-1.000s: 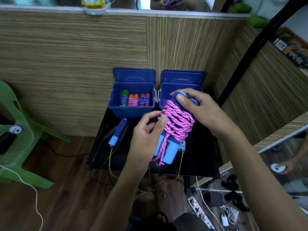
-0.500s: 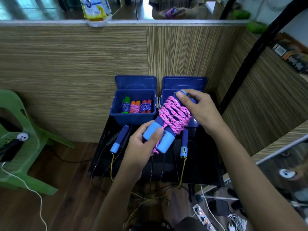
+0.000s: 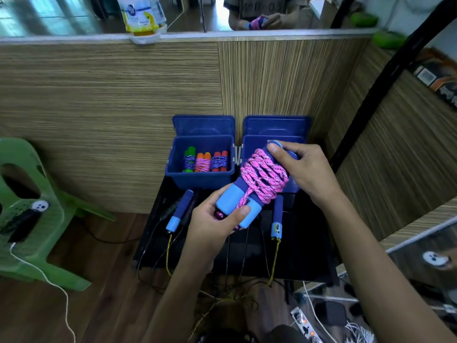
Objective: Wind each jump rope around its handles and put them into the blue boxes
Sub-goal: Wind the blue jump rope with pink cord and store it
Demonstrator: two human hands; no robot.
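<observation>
A pink jump rope [image 3: 262, 178] is wound around its pair of blue handles. My left hand [image 3: 215, 224] grips the light-blue lower ends of the handles. My right hand [image 3: 301, 169] grips the upper ends, thumb on the top cap. The bundle hangs tilted just over the front of the right blue box [image 3: 277, 127], whose inside is mostly hidden. The left blue box [image 3: 178, 169] holds three wound ropes with green, orange and red handles. A yellow rope with blue handles lies unwound on the black table [image 3: 304, 243]: one handle [image 3: 179, 211] left, one handle [image 3: 277, 219] right.
Both box lids stand open against the wooden wall. A green plastic chair [image 3: 29, 219] stands at the left. Ropes and cables trail off the table's front edge onto the floor, where a power strip [image 3: 306, 325] lies at the lower right. A black pole [image 3: 385, 78] slants at the right.
The bundle has tilted and moved up toward the right box. My left hand shifted from the rope windings down to the lower handle ends. The view has tilted down slightly.
</observation>
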